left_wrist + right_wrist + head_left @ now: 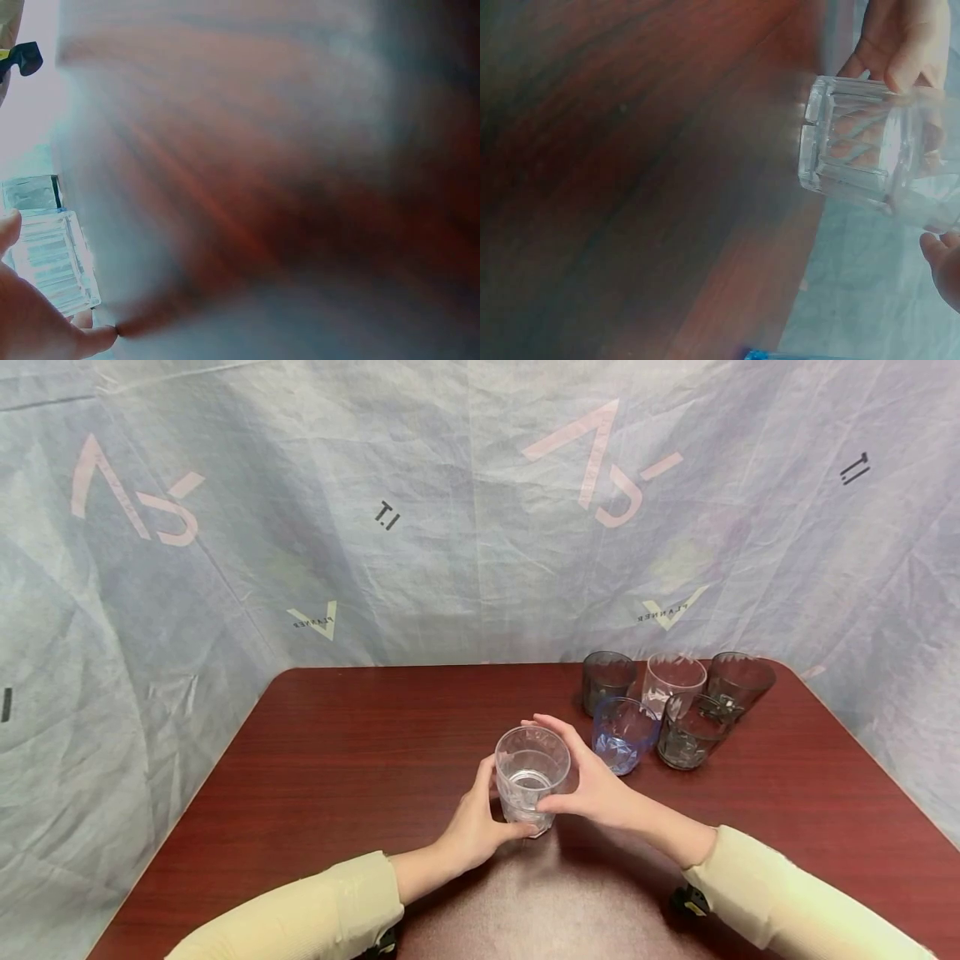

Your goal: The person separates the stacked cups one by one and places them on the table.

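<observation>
A clear faceted glass (531,777) stands upright near the middle of the dark red table (352,752), and both hands hold it. My left hand (480,818) wraps its near left side, thumb by the base. My right hand (588,781) curls round its right and far side. The glass looks empty. The left wrist view shows the glass (52,259) at the left edge, with my left hand (37,322) beneath it. In the right wrist view the glass (870,154) lies between the left hand (900,37) and a fingertip of the right hand (945,262).
Several tumblers cluster at the back right: a blue glass (624,733) just beyond my right hand, a dark glass (690,732) beside it, and behind them two smoky glasses (607,681) (738,683) flanking a clear one (673,681). A crinkled cloth backdrop (450,527) surrounds the table.
</observation>
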`<state>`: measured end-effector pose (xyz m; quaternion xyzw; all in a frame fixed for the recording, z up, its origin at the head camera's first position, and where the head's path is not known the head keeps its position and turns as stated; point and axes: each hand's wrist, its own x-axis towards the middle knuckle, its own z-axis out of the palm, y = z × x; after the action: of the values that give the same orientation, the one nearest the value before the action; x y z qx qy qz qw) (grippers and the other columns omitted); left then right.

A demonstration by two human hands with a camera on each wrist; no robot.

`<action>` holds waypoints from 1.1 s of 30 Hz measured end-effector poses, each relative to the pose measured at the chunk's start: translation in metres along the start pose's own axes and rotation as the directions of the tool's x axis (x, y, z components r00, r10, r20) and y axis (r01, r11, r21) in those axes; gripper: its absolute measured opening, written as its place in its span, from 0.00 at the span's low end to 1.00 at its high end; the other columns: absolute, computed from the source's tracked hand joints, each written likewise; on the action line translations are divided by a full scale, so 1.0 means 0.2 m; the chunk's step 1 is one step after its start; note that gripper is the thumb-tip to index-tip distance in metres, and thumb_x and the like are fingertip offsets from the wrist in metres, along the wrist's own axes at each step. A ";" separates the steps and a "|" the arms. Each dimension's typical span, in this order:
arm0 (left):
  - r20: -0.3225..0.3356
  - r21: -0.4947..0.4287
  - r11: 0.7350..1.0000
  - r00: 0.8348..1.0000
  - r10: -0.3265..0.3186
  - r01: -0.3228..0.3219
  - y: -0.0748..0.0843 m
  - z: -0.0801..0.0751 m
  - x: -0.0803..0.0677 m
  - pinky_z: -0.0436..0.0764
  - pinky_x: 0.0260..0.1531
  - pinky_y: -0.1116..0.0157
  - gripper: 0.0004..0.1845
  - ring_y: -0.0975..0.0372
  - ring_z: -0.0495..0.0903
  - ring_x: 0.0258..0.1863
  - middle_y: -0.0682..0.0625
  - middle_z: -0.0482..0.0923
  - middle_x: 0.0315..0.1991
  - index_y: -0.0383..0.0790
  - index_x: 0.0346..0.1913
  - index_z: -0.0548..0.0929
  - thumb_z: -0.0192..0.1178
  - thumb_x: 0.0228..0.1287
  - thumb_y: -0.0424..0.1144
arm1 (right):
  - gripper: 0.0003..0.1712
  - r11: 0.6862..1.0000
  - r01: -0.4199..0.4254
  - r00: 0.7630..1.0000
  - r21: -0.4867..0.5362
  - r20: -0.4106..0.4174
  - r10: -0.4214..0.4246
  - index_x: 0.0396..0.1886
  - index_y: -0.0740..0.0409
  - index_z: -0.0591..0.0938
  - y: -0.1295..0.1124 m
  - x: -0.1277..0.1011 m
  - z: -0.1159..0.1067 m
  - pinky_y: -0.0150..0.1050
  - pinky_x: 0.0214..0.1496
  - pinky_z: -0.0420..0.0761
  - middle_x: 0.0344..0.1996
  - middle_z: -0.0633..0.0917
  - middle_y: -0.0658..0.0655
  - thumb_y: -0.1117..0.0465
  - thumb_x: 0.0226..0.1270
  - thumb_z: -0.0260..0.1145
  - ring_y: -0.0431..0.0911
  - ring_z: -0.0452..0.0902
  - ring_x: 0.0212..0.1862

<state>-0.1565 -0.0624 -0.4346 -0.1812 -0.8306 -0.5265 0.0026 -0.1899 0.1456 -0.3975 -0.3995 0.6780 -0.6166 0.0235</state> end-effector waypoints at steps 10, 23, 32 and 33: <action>0.004 -0.003 1.000 1.000 -0.005 0.005 0.00 0.00 0.00 0.72 0.52 0.49 0.50 0.53 0.78 0.51 0.49 0.76 0.50 0.49 0.68 0.58 0.79 0.43 0.38 | 0.54 0.999 -0.038 0.999 0.010 -0.003 0.038 0.74 0.60 0.54 0.02 -0.01 0.00 0.36 0.64 0.65 0.67 0.67 0.67 0.73 0.51 0.75 0.53 0.65 0.66; 0.005 -0.008 1.000 1.000 -0.009 0.009 0.00 0.00 0.00 0.72 0.52 0.49 0.50 0.52 0.78 0.51 0.48 0.76 0.51 0.49 0.68 0.58 0.79 0.43 0.37 | 0.53 0.997 -0.075 0.997 0.014 -0.020 0.076 0.73 0.58 0.56 0.01 -0.01 0.00 0.37 0.64 0.66 0.67 0.68 0.64 0.71 0.51 0.76 0.54 0.66 0.65; 0.006 -0.013 1.000 1.000 0.000 0.000 0.00 0.00 0.00 0.71 0.53 0.49 0.50 0.52 0.78 0.51 0.47 0.77 0.52 0.49 0.68 0.58 0.79 0.43 0.37 | 0.51 0.999 -0.044 0.999 -0.007 -0.025 0.044 0.71 0.60 0.58 0.03 -0.01 0.00 0.36 0.63 0.66 0.65 0.69 0.65 0.72 0.50 0.76 0.55 0.67 0.64; 0.006 -0.012 1.000 1.000 0.002 -0.002 0.00 0.00 0.00 0.71 0.52 0.48 0.50 0.52 0.78 0.51 0.46 0.77 0.52 0.49 0.68 0.58 0.79 0.43 0.37 | 0.51 0.999 -0.042 0.999 -0.007 -0.026 0.042 0.71 0.59 0.58 0.03 -0.01 0.01 0.36 0.63 0.66 0.65 0.69 0.65 0.72 0.50 0.76 0.55 0.67 0.64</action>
<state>-0.1559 -0.0624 -0.4349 -0.1836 -0.8273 -0.5310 -0.0003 -0.1911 0.1451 -0.4033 -0.3774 0.6887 -0.6185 0.0262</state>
